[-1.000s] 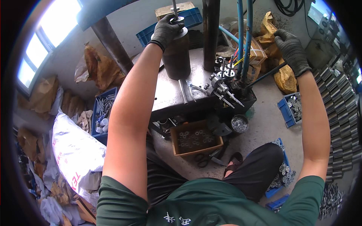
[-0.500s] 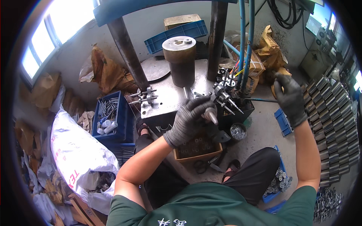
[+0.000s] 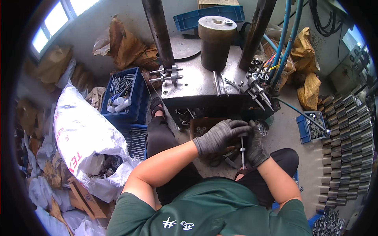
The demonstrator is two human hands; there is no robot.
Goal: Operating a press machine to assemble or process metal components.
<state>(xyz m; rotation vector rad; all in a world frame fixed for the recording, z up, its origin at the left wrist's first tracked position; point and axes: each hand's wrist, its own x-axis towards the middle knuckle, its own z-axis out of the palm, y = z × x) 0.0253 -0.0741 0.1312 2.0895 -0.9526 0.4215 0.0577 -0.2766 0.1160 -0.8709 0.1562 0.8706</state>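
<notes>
In front of my body, both gloved hands come together at the upper end of a thin metal shaft point(image 3: 243, 152) with a collar partway along it. My left hand point(image 3: 218, 137), in a grey glove, reaches in from the left with its fingers closed over the shaft's top. On the other side my right hand point(image 3: 256, 146) points upward, its fingers pressed together at the same spot. The fingers hide whatever is at the tip. Beyond them, a metal rod point(image 3: 217, 83) and small metal pieces lie on the steel press bed point(image 3: 189, 84).
A thick steel cylinder point(image 3: 215, 47) stands on the bed between two columns. Shafts with discs sit at its left point(image 3: 171, 74) and right point(image 3: 258, 89) edges. Blue bins point(image 3: 138, 92) and a white sack point(image 3: 82, 129) are at left, a parts bin point(image 3: 305, 131) and stacked metal tubes point(image 3: 346, 145) at right.
My right hand has come in from the far right to meet the left hand. My left hand has moved right and lower, and the shaft now points toward me. The view has shifted.
</notes>
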